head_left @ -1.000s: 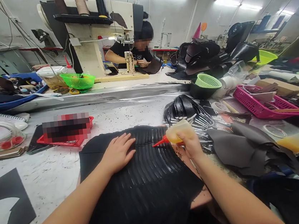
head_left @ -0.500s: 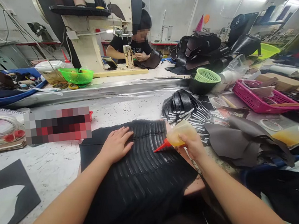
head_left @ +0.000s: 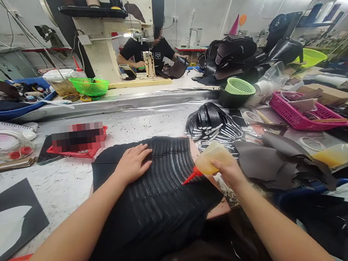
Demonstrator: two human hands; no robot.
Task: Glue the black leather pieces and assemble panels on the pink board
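Overlapping black leather-like pieces lie fanned out in rows in front of me, with shiny wet-looking lines along their edges. My left hand rests flat on the upper left of them, fingers stretched out. In my right hand is a squeeze bottle of yellowish liquid, probably glue, held tilted. Its red nozzle points down and left, the tip at the edge of the pieces on the right side. A pinkish board shows from under the stack.
Black strips with white ends are bunched beyond the bottle. Dark sheets, a second bottle and a pink basket lie right. A red tray stands left. A person sits behind a sewing machine.
My right hand has moved the nozzle tip slightly down and toward me along the pieces. My left hand stays flat. The person opposite has shifted position, and the view has moved a little.
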